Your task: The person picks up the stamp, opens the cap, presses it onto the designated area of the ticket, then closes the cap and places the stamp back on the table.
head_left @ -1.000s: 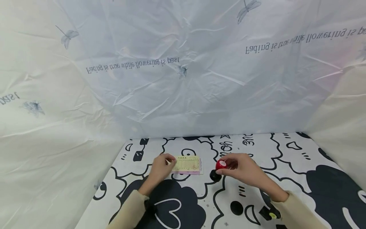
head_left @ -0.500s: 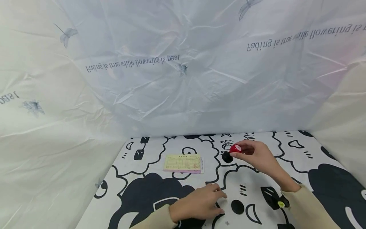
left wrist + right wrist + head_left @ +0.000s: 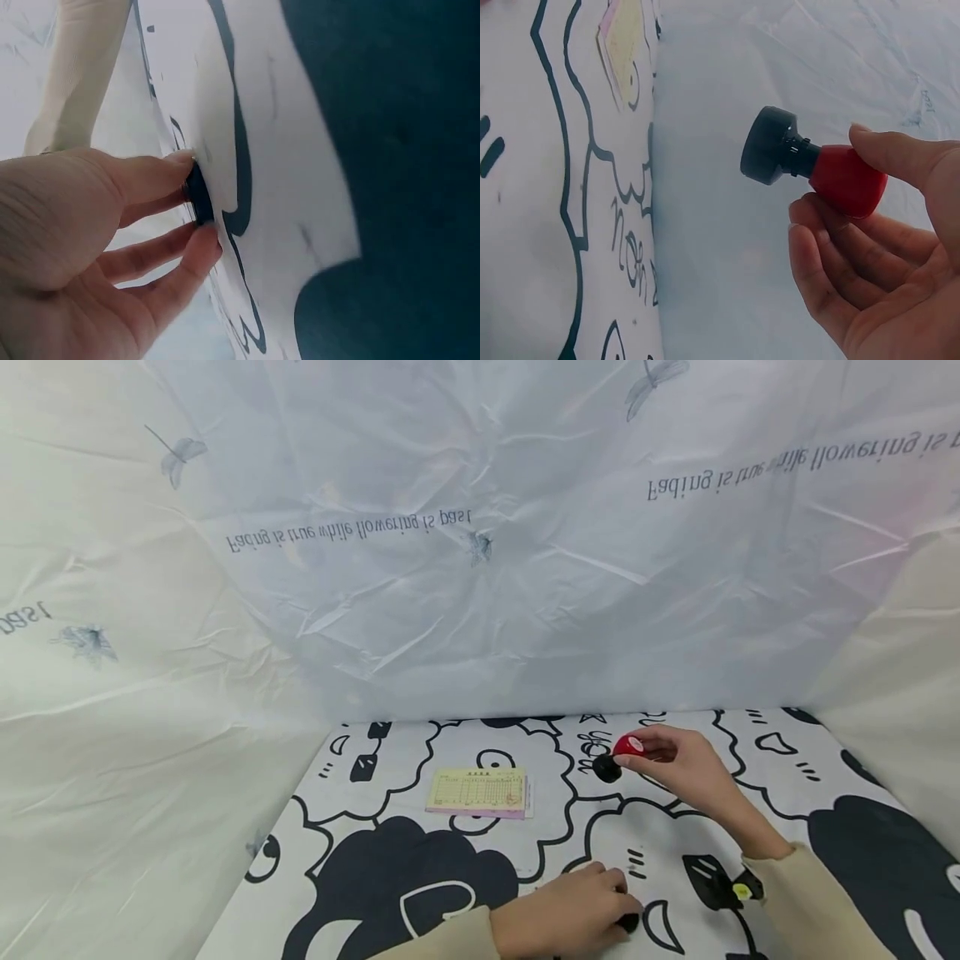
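My right hand (image 3: 686, 768) holds a round stamp (image 3: 847, 180) by its red handle, above the far right part of the table. Its black head points left and down in the head view; thumb and fingertips pinch the handle. Near the table's front, my left hand (image 3: 566, 910) pinches a small black round cap (image 3: 198, 193) between thumb and fingers. The cap lies at the cloth surface, mostly covered by the fingers in the head view. A pad of yellow and pink forms (image 3: 476, 792) lies behind the left hand, with a red mark at its lower right.
A white cloth with black cartoon outlines (image 3: 555, 818) covers the table. Pale plastic sheeting (image 3: 480, 610) with printed words rises at the back and both sides. The right sleeve (image 3: 810, 902) crosses the table's right side.
My left hand has left the pad, come forward and right, and now grips the black cap. My right hand has carried the stamp to the right and farther back, away from the pad.
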Motion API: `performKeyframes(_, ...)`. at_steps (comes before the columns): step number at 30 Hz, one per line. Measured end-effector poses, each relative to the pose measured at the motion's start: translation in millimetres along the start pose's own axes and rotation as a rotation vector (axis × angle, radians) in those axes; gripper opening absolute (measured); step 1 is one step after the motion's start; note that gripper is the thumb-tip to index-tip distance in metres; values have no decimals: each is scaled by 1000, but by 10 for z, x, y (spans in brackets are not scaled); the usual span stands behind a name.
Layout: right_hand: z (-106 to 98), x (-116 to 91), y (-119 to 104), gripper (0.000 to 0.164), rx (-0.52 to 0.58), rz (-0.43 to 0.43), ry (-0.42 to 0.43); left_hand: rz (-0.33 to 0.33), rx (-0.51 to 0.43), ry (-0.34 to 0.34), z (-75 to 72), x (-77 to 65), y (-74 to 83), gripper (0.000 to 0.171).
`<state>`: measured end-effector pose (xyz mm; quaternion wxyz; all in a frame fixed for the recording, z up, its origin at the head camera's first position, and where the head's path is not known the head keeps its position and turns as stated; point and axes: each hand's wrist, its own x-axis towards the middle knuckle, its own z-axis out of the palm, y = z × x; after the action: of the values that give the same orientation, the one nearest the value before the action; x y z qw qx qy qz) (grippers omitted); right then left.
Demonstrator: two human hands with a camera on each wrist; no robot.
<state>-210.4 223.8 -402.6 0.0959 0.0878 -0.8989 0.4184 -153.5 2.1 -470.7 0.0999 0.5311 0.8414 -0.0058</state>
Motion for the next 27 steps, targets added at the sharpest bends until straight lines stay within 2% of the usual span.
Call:
performKeyframes(2, 13, 4, -15, 58, 11, -8, 4, 11, -35, 19, -7, -23, -20, 29)
performKeyframes(4, 38, -7, -35, 56, 26, -16, 3, 14, -169, 29, -12, -88, -41, 31)
performKeyframes(6, 69, -32, -58, 53, 40, -19, 1, 6, -448, 43, -10, -188, -57, 34)
performKeyframes(9, 112, -74, -100, 50, 59, -15, -2, -29, -953, 110, -36, -363, -77, 35)
performKeyframes(10, 120, -86, -119, 50, 68, -12, -2, -36, -1082, 151, -55, -418, -90, 36)
performKeyframes(11, 125, -96, -140, 50, 79, -11, -3, -46, -1164, 208, -79, -466, -110, 35)
performKeyframes(14, 130, -132, -211, 48, 119, -10, -12, -98, -1247, 364, -152, -602, -209, 35)
performKeyframes(18, 129, -221, -312, 47, 184, -2, -43, -194, -1354, 527, -198, -764, -376, 38)
performKeyframes(20, 145, -274, -356, 47, 221, 1, -66, -220, -1410, 596, -205, -830, -443, 43)
performKeyframes(23, 193, -348, -402, 46, 283, -9, -106, -236, -1414, 669, -198, -898, -510, 47)
performKeyframes(27, 277, -438, -433, 45, 364, -34, -155, -219, -1356, 712, -182, -948, -531, 47)
